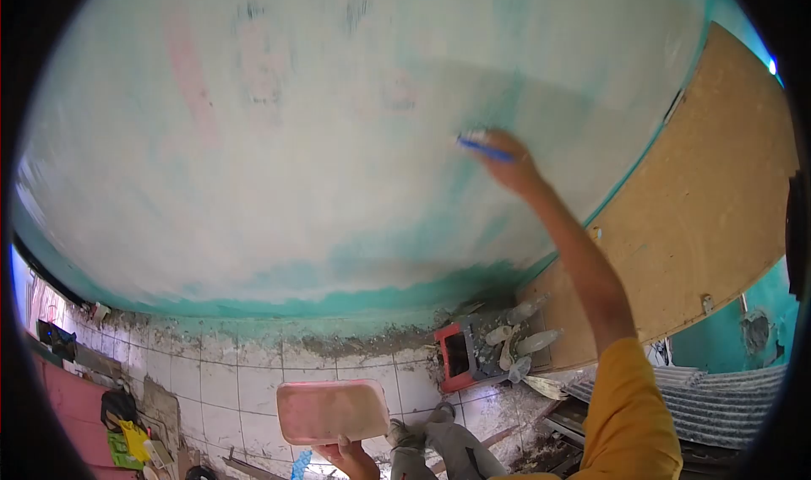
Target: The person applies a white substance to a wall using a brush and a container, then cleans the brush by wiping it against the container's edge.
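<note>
My right hand is raised against the wall and grips a tool with a blue handle, its blade pressed flat on the plaster. The wall is whitish with pale turquoise showing through, and a smoother grey patch lies right of the tool. My arm in a yellow sleeve reaches up from the lower right. Low in the view my left hand holds a pink rectangular board from underneath, level, about waist height.
A wooden board leans against the wall at right. At its foot stand a red crate and several plastic bottles. The tiled floor is dirty with mortar. Corrugated sheets lie lower right; bags and clutter sit lower left.
</note>
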